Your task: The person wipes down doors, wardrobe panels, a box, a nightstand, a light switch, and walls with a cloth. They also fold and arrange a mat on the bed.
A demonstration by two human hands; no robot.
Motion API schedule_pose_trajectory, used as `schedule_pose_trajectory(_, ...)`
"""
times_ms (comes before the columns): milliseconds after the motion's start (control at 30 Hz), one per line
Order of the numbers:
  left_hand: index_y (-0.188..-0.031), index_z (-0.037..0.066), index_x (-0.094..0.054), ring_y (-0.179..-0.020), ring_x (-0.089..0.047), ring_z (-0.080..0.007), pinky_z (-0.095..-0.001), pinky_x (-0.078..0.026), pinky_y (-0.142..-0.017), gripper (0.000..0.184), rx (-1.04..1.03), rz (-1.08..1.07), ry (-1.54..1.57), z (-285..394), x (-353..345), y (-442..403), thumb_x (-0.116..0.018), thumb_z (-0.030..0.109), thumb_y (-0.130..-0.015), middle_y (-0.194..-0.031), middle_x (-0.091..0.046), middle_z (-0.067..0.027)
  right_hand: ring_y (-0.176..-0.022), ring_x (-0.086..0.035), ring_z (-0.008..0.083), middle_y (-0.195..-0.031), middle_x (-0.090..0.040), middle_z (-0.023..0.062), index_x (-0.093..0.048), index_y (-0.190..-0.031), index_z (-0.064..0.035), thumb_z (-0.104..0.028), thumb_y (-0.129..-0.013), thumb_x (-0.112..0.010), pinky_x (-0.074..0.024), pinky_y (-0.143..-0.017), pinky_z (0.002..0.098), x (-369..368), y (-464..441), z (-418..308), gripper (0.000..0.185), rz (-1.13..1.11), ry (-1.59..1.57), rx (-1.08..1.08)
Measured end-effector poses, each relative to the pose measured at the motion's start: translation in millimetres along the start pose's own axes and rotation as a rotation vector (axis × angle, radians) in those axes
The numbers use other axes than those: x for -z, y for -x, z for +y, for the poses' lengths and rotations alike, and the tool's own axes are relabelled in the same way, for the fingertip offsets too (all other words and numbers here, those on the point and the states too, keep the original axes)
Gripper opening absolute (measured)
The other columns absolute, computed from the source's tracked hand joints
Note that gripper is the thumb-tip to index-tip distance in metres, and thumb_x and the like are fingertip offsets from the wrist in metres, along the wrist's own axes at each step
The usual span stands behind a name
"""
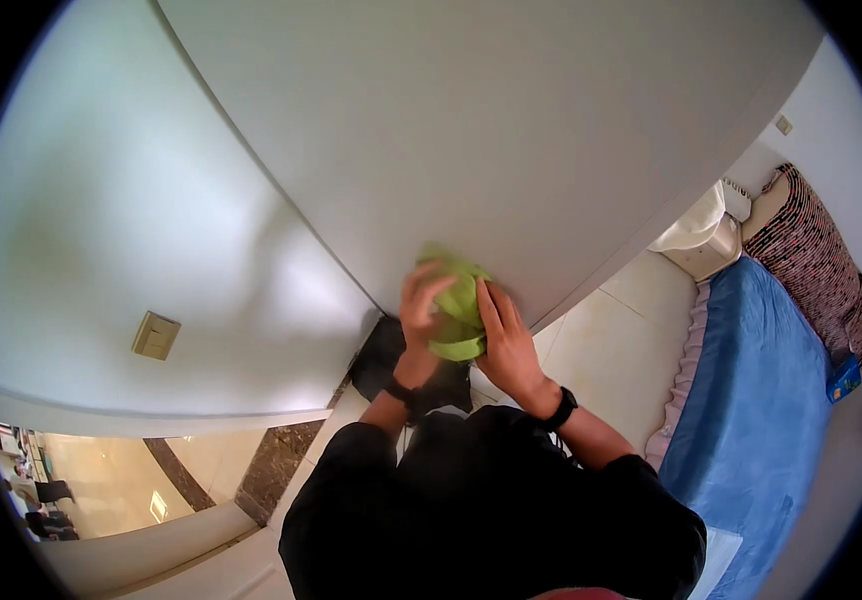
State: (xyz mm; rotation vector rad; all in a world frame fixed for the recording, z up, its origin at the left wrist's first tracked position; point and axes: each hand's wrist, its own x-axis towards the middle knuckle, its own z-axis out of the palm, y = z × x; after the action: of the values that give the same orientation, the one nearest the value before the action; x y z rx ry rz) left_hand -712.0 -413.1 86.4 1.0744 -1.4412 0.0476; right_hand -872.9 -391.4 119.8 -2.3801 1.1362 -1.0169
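Green cloth (pixel 463 300), qty 1, is between 2 bare hands, approx. mid-view, in front of the lower part of a pale grey panel (pixel 491 110); can't tell if it's touching the panel. L hand (pixel 421 300) is on its L side, fingers bent & blurred over it, so can't tell how tight they close. R hand (pixel 506 335) holds its R side, fingers narrow, straight & tog.

Count: 1 dark wristband (pixel 398 390) on L wrist, 1 black watch (pixel 559 407) on R; 1 switch plate (pixel 156 336) on the white wall (pixel 71 200) at L; 1 black bag (pixel 386 355) below the hands, partly hidden; 1 bed (pixel 761 370) w/ blue cover, 1 patterned cushion (pixel 816 250) at its far end, 1 small blue box (pixel 844 378) by its R edge.

Edges: panel meets wall along a dark diag. seam running down to just beside L hand; panel's R edge slants down twd R hand. Tiled floor (pixel 601 330) gives room betw. that edge & bed. Bag & wall make the L side tighter.

Cloth looks soft, bright lime, bunched, w/ a folded strip at bottom; top edge blurred.
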Motion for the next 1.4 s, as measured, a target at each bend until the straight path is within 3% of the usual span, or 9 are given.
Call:
schedule_pose_trajectory(100, -0.105, 0.011, -0.070, -0.108, -0.062, -0.0305, -0.0375, -0.053, -0.087, 0.039, -0.009, 0.161, 0.078, 36.2, -0.7, -49.4, -0.078, 0.009, -0.066, -0.120, -0.063, -0.0143, -0.116, -0.051, 0.0446, -0.133, -0.047, 0.0252, -0.037, -0.143, 0.0032, 0.002, -0.070, -0.069, -0.0486, -0.092, 0.0451, 37.0, -24.5, -24.9, 0.079, 0.075, -0.008, 0.052)
schedule_pose_trajectory(433, -0.109, 0.017, -0.071, -0.096, -0.064, -0.0299, -0.0369, -0.054, -0.079, 0.045, -0.331, -0.123, 0.233, 113.5, -35.3, -60.7, -0.074, 0.006, -0.065, -0.121, -0.063, -0.0107, -0.111, -0.060, 0.0376, -0.131, -0.053, 0.0213, -0.050, -0.135, 0.0022, -0.011, -0.074, -0.079, -0.0509, -0.091, 0.0400, 99.2, 26.9, -13.6, 0.069, 0.486, 0.043, 0.029)
schedule_pose_trajectory(633, -0.117, 0.017, -0.068, -0.098, -0.061, -0.0302, -0.0391, -0.053, -0.082, 0.045, -0.237, -0.380, 0.242, 93.8, -46.7, 2.8, -0.072, 0.010, -0.073, -0.124, -0.060, -0.0112, -0.112, -0.060, 0.0367, -0.127, -0.058, 0.0191, -0.055, -0.129, -0.0015, -0.002, -0.074, -0.075, -0.0514, -0.090, 0.0391, 76.0, 66.6, 27.1, 0.058, 0.385, -0.057, -0.161)
schedule_pose_trajectory(767, -0.117, 0.017, -0.068, -0.105, -0.060, -0.0315, -0.0399, -0.052, -0.085, 0.050, -0.090, -0.472, 0.318, 82.5, -47.6, 22.0, -0.074, 0.004, -0.069, -0.123, -0.059, -0.0114, -0.113, -0.059, 0.0379, -0.128, -0.057, 0.0202, -0.056, -0.128, -0.0012, 0.000, -0.074, -0.074, -0.0504, -0.093, 0.0391, 65.8, 74.6, 34.3, 0.057, 0.349, -0.137, -0.178)
schedule_pose_trajectory(967, -0.118, 0.020, -0.068, -0.103, -0.061, -0.0306, -0.0381, -0.052, -0.083, 0.054, -0.354, -0.265, 0.280, 119.3, -45.2, -39.1, -0.074, 0.003, -0.068, -0.125, -0.059, -0.0122, -0.111, -0.060, 0.0371, -0.126, -0.058, 0.0207, -0.057, -0.127, -0.0001, 0.000, -0.075, -0.073, -0.0494, -0.093, 0.0378, 102.5, 35.7, 23.6, 0.054, 0.481, -0.095, -0.012)
schedule_pose_trajectory(1100, -0.112, 0.020, -0.072, -0.098, -0.062, -0.0299, -0.0370, -0.052, -0.082, 0.044, -0.352, -0.161, 0.293, 143.1, -41.9, -64.8, -0.073, 0.005, -0.071, -0.123, -0.060, -0.0101, -0.109, -0.061, 0.0355, -0.124, -0.059, 0.0202, -0.058, -0.124, 0.0008, -0.001, -0.075, -0.072, -0.0505, -0.090, 0.0374, 124.7, 15.8, 10.5, 0.051, 0.507, -0.097, 0.061)
schedule_pose_trajectory(1300, -0.108, 0.022, -0.073, -0.097, -0.062, -0.0299, -0.0383, -0.052, -0.081, 0.035, -0.418, -0.176, 0.165, 108.7, -60.8, -15.4, -0.073, 0.010, -0.075, -0.117, -0.060, -0.0069, -0.109, -0.061, 0.0342, -0.123, -0.060, 0.0171, -0.061, -0.121, -0.0031, -0.002, -0.075, -0.073, -0.0510, -0.090, 0.0375, 92.9, 42.8, 55.9, 0.047, 0.401, -0.311, -0.001)
schedule_pose_trajectory(1333, -0.108, 0.020, -0.067, -0.103, -0.054, -0.0320, -0.0411, -0.047, -0.084, 0.041, -0.459, -0.322, 0.086, 93.7, -56.4, -3.0, -0.081, 0.011, -0.071, -0.125, -0.048, -0.0096, -0.111, -0.060, 0.0332, -0.124, -0.060, 0.0155, -0.062, -0.121, -0.0050, -0.002, -0.074, -0.073, -0.0499, -0.093, 0.0376, 87.1, 49.8, 66.1, 0.048, 0.344, -0.372, -0.023)
schedule_pose_trajectory(1400, -0.106, 0.020, -0.068, -0.104, -0.054, -0.0315, -0.0417, -0.047, -0.086, 0.039, -0.456, -0.393, 0.046, 79.5, -54.2, 17.6, -0.078, 0.007, -0.071, -0.125, -0.047, -0.0100, -0.109, -0.061, 0.0332, -0.123, -0.060, 0.0150, -0.063, -0.119, -0.0038, -0.001, -0.075, -0.073, -0.0504, -0.092, 0.0369, 77.1, 57.7, 85.7, 0.045, 0.271, -0.407, -0.024)
